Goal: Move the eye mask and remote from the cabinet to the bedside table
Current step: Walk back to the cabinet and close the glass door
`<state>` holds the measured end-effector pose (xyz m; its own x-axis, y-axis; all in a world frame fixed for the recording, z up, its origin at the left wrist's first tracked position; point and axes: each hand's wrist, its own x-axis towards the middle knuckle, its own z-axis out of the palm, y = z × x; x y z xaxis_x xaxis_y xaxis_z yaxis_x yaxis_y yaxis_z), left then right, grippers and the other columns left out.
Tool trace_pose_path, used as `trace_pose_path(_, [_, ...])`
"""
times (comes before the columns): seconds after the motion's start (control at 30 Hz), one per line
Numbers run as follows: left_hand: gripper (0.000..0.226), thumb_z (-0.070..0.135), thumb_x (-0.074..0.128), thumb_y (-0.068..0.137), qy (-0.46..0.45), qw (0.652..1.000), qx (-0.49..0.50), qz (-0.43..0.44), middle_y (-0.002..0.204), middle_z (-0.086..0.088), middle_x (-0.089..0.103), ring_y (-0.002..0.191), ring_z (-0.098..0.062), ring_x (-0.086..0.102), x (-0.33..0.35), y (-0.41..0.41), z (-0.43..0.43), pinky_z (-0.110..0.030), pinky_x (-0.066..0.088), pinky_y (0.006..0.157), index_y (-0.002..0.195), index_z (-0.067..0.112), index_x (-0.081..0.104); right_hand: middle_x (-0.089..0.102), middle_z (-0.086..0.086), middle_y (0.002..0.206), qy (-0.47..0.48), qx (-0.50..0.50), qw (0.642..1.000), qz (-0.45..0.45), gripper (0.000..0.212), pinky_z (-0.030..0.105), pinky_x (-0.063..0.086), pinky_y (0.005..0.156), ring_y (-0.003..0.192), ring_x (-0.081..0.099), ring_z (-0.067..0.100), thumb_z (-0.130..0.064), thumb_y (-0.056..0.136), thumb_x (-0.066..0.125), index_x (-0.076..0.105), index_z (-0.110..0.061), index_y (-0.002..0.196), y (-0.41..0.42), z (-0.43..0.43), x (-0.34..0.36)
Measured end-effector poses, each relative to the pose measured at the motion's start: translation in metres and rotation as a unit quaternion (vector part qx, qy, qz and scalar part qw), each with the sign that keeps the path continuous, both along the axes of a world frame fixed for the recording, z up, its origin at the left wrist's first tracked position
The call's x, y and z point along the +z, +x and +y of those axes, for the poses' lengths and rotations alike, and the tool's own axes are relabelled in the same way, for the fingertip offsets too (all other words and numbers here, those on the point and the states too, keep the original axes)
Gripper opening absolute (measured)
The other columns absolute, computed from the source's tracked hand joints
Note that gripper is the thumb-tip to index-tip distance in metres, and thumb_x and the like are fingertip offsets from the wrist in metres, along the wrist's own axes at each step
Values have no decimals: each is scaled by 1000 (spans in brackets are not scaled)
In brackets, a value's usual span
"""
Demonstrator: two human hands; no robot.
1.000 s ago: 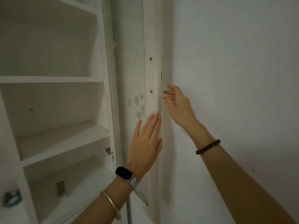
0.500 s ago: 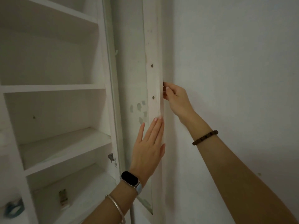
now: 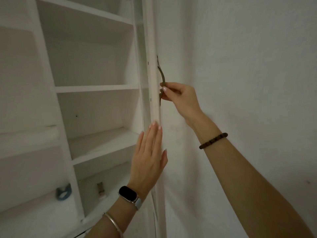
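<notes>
Both hands on door — right hand (image 3: 181, 98) now pinching handle (image 3: 161, 78) | left hand (image 3: 149, 155) flat, unchanged

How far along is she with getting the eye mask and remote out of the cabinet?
Done: nothing moved yet. In hand: the right hand pinches the door handle while the left hand lies flat on the door edge. Left: both items; a blue object on the lower left shelf may be the mask. No remote is visible.

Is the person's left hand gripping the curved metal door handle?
No. The left hand lies flat and open against the white door edge; the right hand pinches the curved metal handle.
</notes>
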<state>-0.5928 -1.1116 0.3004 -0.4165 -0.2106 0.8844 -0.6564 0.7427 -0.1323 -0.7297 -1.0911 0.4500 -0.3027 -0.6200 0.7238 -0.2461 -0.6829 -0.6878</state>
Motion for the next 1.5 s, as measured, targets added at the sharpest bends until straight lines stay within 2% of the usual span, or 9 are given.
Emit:
trace_pose_path(0.1, [65, 15, 54, 89, 14, 1000, 6, 17, 154, -22, 19, 144, -29, 18, -2, 29, -5, -47, 28, 114, 144, -3, 24, 70, 11, 92, -1, 20, 1000, 16, 24, 18, 56, 76, 79, 70, 11, -1, 90, 62, 65, 5, 112, 28, -10, 0])
trace_pose_path(0.27, [71, 20, 57, 91, 56, 996, 56, 35, 155, -23, 14, 145, -30, 15, -3, 83, -18, -45, 27, 115, 146, -3, 19, 70, 10, 95, 7, 27, 998, 60, 22, 25, 58, 81, 87, 70, 18, -5, 87, 66, 66, -1, 109, 82, -35, 3])
trace_pose_path(0.4, [73, 22, 53, 93, 83, 993, 75, 44, 157, -20, 7, 146, -27, 12, -2, 121, -39, -44, 29, 114, 148, -1, 10, 70, 5, 96, 17, 5, 994, 105, 26, 33, 58, 85, 91, 70, 20, -16, 83, 73, 67, -9, 108, 123, -62, 5])
trace_pose_path(0.5, [75, 26, 50, 95, 88, 988, 120, 34, 158, -17, 3, 147, -24, 6, -1, 150, -61, -42, 23, 117, 149, 1, 4, 69, 0, 93, 19, -8, 992, 122, 27, 26, 58, 80, 90, 68, 16, -18, 83, 74, 66, -9, 107, 153, -82, 7])
trace_pose_path(0.77, [69, 38, 29, 95, 94, 965, 243, -24, 159, -13, 4, 146, -23, 7, 9, 201, -109, -49, 21, 116, 149, 4, 3, 68, 2, 86, 3, -29, 992, 122, 21, 34, 59, 77, 83, 69, 20, -20, 79, 77, 65, -13, 95, 203, -143, 13])
trace_pose_path(0.9, [65, 36, 24, 94, 89, 957, 274, -19, 159, -11, 5, 146, -25, 7, 11, 213, -127, -52, 22, 115, 149, 4, 9, 66, -1, 81, -8, -44, 991, 122, 21, 27, 57, 70, 78, 67, 16, -20, 78, 78, 66, -11, 94, 220, -166, 12])
trace_pose_path(1.07, [69, 36, 41, 93, 77, 951, 298, -25, 159, -7, 9, 146, -23, 11, 16, 226, -146, -55, 23, 113, 149, 6, 15, 62, -7, 79, -18, -46, 991, 128, 20, 10, 47, 63, 69, 58, 3, -19, 78, 78, 65, -12, 92, 236, -192, 13])
trace_pose_path(1.5, [75, 46, 42, 92, 80, 937, 335, -63, 160, -7, 6, 146, -21, 9, 17, 244, -192, -56, 20, 114, 149, 10, 8, 57, -11, 72, -46, -58, 988, 133, 17, 2, 44, 59, 63, 53, -2, -15, 77, 79, 64, -10, 86, 254, -235, 14])
